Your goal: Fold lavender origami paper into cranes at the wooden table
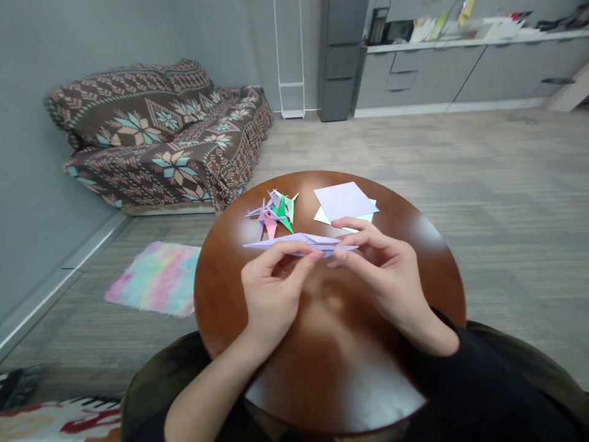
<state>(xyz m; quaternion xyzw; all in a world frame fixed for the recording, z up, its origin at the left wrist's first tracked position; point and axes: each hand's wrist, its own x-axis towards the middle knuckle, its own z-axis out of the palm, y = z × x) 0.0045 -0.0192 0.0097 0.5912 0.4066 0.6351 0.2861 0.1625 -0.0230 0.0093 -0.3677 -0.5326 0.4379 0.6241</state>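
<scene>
Between my two hands, above the round table, is a long, narrow piece of folded lavender origami paper (301, 238) with pointed ends. My left hand (275, 285) pinches its middle between thumb and fingers. At its right end, my right hand (386, 270) grips the paper with thumb and fingertips. Just beyond the left hand lies a small heap of folded paper cranes (269, 222) in pink, green, pale green and lavender. Past my right hand sits a lavender square sheet (345, 199) on top of pale green paper (322, 215).
The glossy brown round table (340, 362) stands in front of me. Beyond it at left is a sofa (175, 141) under a patterned cover, with a fluffy pastel rug (154, 279) on the floor. Grey kitchen cabinets (427, 73) and a fridge (340, 61) line the far wall.
</scene>
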